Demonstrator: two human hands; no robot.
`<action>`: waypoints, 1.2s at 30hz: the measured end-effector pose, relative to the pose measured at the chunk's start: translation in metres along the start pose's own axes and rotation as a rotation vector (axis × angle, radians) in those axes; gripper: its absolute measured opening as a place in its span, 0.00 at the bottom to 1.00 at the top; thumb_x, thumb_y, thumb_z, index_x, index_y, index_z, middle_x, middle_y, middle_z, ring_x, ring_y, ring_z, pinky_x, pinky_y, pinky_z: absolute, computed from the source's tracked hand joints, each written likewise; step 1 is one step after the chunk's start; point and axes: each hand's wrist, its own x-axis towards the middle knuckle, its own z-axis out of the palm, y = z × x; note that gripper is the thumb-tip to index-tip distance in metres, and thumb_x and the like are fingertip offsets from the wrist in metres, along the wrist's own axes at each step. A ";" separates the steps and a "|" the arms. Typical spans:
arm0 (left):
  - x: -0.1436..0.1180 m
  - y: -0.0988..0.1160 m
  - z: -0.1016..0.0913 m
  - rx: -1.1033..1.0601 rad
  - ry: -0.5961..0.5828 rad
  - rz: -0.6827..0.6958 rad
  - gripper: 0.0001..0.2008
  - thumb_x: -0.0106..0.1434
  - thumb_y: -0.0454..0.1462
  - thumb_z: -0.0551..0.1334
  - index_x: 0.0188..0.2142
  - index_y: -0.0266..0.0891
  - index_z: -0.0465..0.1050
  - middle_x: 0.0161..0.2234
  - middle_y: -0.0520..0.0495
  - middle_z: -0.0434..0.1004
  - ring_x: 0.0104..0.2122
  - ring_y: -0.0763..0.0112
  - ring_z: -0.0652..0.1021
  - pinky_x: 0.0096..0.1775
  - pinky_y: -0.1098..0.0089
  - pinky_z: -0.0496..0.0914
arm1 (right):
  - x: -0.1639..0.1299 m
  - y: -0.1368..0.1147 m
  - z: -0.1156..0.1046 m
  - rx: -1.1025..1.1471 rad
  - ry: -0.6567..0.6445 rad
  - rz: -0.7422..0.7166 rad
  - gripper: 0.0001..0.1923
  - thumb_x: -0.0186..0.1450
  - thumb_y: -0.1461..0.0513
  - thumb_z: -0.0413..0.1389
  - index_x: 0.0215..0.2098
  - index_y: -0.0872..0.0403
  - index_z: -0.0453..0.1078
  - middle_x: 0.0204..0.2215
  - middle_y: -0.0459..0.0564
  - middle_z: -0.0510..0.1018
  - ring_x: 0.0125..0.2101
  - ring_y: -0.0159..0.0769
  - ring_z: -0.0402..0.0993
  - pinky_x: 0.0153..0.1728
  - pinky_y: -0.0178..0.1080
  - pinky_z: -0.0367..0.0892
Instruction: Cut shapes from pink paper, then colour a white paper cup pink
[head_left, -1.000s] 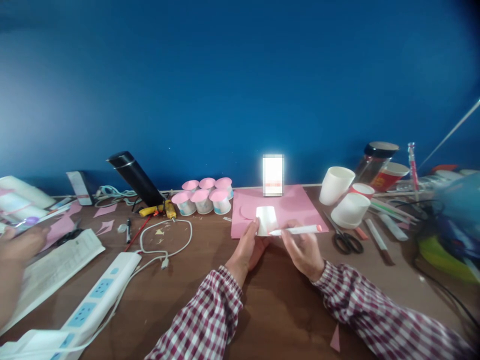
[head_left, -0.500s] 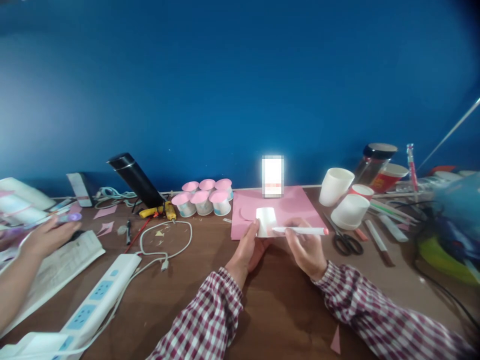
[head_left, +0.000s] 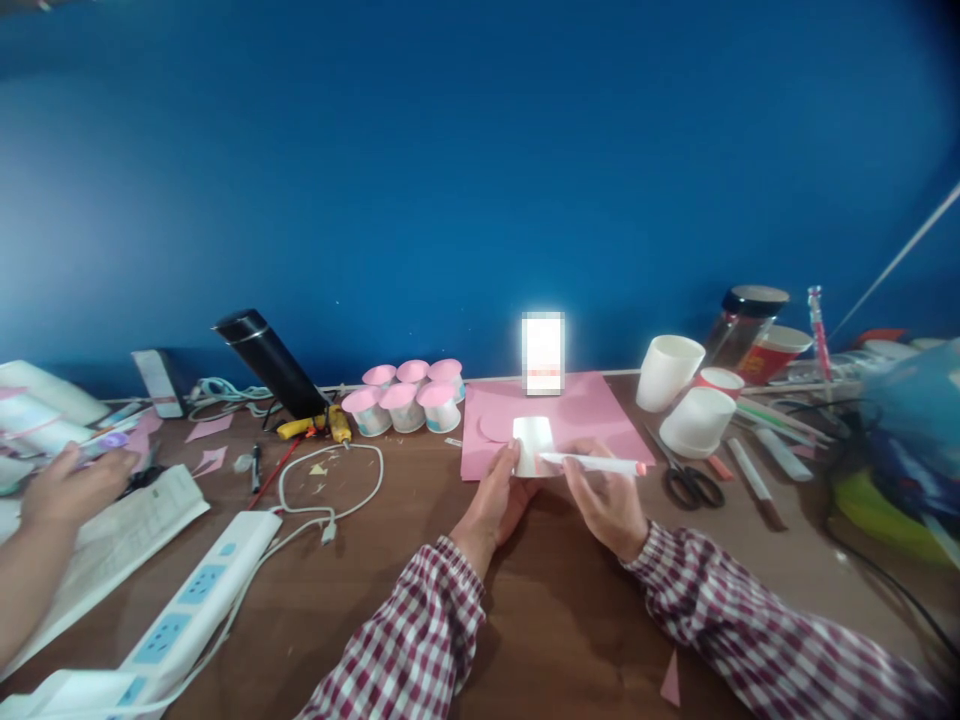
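Pen to a white cup on pink paper.
The left hand [head_left: 496, 497] grips the cup [head_left: 533, 444] at the near edge of the paper [head_left: 592, 412]; the right hand [head_left: 606, 497] pinches a pen [head_left: 592, 464], tip against the cup. No writing is legible. A cluttered brown table [head_left: 555, 600] meets a blue wall [head_left: 480, 180]; another person's hand [head_left: 67, 485] shows at far left.

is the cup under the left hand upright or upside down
Upside down: the cup sits wide end down on the pink paper, its narrower base up, the left hand steadying it.
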 end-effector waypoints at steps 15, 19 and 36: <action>0.000 0.000 -0.001 -0.033 0.001 -0.012 0.20 0.62 0.43 0.57 0.49 0.31 0.69 0.45 0.37 0.75 0.46 0.59 0.74 0.50 0.59 0.66 | 0.000 0.002 0.001 0.008 -0.022 0.001 0.05 0.65 0.62 0.50 0.35 0.54 0.67 0.31 0.50 0.74 0.33 0.37 0.70 0.36 0.38 0.66; -0.001 0.000 0.000 -0.035 0.005 -0.012 0.20 0.62 0.43 0.58 0.49 0.32 0.69 0.46 0.37 0.75 0.46 0.59 0.74 0.50 0.59 0.66 | -0.001 0.003 0.001 0.019 -0.024 0.011 0.05 0.66 0.62 0.50 0.37 0.54 0.67 0.33 0.51 0.75 0.35 0.38 0.71 0.38 0.39 0.66; -0.002 0.002 0.002 -0.043 -0.005 0.011 0.18 0.62 0.42 0.57 0.47 0.31 0.70 0.45 0.37 0.75 0.46 0.59 0.74 0.49 0.60 0.66 | 0.000 0.002 0.002 0.006 -0.023 0.019 0.06 0.66 0.62 0.50 0.36 0.54 0.67 0.32 0.50 0.75 0.34 0.38 0.71 0.36 0.38 0.65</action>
